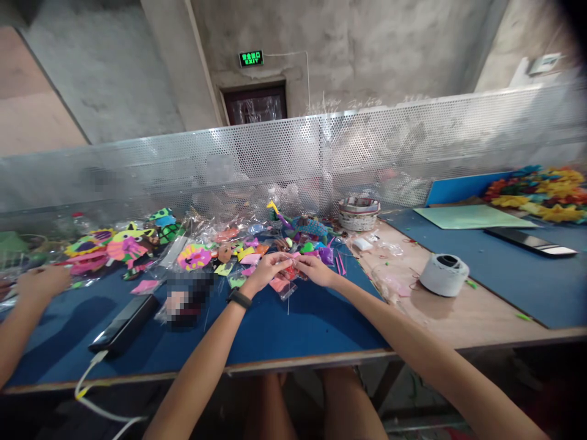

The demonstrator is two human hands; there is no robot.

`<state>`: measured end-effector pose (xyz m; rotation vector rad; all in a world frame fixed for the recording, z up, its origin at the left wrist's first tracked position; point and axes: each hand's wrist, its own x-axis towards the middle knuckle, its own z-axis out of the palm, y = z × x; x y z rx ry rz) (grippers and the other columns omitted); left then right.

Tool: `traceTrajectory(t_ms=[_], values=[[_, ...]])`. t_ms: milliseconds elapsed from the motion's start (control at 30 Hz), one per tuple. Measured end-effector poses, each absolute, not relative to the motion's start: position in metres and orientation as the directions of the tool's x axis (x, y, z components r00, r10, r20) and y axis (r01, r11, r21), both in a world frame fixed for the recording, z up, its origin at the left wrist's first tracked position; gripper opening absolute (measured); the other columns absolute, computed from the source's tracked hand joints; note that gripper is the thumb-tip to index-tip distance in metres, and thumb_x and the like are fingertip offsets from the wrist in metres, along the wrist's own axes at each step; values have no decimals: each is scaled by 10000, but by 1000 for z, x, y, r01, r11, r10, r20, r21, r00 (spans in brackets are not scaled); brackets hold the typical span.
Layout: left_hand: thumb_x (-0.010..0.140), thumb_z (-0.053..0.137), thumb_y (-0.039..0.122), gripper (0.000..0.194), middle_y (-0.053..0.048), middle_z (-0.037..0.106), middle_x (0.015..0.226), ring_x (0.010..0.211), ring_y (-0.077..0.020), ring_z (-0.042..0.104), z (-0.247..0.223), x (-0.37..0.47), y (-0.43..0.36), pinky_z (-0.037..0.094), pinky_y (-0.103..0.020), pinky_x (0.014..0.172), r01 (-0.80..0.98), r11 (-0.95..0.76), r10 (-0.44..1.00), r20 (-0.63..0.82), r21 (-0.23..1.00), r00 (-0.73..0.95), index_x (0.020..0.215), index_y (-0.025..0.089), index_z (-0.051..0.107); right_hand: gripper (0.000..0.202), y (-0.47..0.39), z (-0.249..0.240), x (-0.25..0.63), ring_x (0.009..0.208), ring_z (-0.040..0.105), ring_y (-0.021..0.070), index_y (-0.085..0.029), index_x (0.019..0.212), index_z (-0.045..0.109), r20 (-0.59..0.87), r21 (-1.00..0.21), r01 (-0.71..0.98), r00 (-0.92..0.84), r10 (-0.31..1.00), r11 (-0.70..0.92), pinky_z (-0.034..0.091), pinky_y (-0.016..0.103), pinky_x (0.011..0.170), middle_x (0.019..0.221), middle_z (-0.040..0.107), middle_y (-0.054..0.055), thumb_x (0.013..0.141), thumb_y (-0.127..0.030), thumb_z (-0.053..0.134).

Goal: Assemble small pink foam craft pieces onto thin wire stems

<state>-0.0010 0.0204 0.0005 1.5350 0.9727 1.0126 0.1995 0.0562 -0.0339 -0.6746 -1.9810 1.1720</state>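
My left hand (266, 271) and my right hand (314, 269) meet over the blue mat (284, 324), fingers pinched together on a small pink-red craft piece (290, 267). A clear plastic packet with a pink piece (282, 286) lies just under them. A black band sits on my left wrist (239, 298). Beyond my hands lies a heap of colourful foam cut-outs and plastic bags (220, 244).
Another person's hand (41, 282) rests at the far left. A black phone with a white cable (123, 324) lies on the mat. A white tape roll (444, 275), a small basket (358, 214), a dark tablet (529, 239) and paper flowers (541, 192) are to the right. A perforated metal screen (321, 153) backs the table.
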Motion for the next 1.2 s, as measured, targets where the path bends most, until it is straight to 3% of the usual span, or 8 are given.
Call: traceTrajectory(t_ms=[200,700,900,1100,1200], values=[[746,783,466,451,-65,714,969,730,-153,688,-3,-2,23,567,-235,583,62,-159,947,135,985,291,1075,169,700,445,54,-32,200,562,477,110,-157,884,622,346,-878,79,-578,739,473,376,234,534,657,537,-21,933,-581,497],[722,803,465,476,-97,749,986,760,-182,710,0,-3,24,573,-266,637,107,-133,971,107,985,214,1091,170,742,404,52,-21,207,659,517,138,-164,855,657,461,-728,257,-503,731,636,374,253,616,736,623,13,964,-502,466],[694,824,434,420,-101,753,952,800,-200,701,-3,-4,27,571,-285,683,177,-239,959,203,955,200,993,150,745,411,55,-21,210,626,508,136,-159,786,651,438,-735,273,-509,742,621,368,256,602,692,620,18,949,-498,485],[768,763,406,447,-72,736,903,777,-186,694,0,-7,26,575,-285,680,205,-316,938,272,926,214,1143,172,694,388,57,-24,210,620,519,131,-164,761,625,418,-738,264,-545,727,621,372,249,597,678,607,9,949,-476,492],[790,735,402,375,-85,738,946,798,-191,691,0,-8,26,568,-279,681,256,-367,924,319,894,210,1085,170,717,383,56,-24,210,575,503,122,-165,767,617,393,-760,243,-566,724,603,365,242,565,646,582,-1,949,-478,492]])
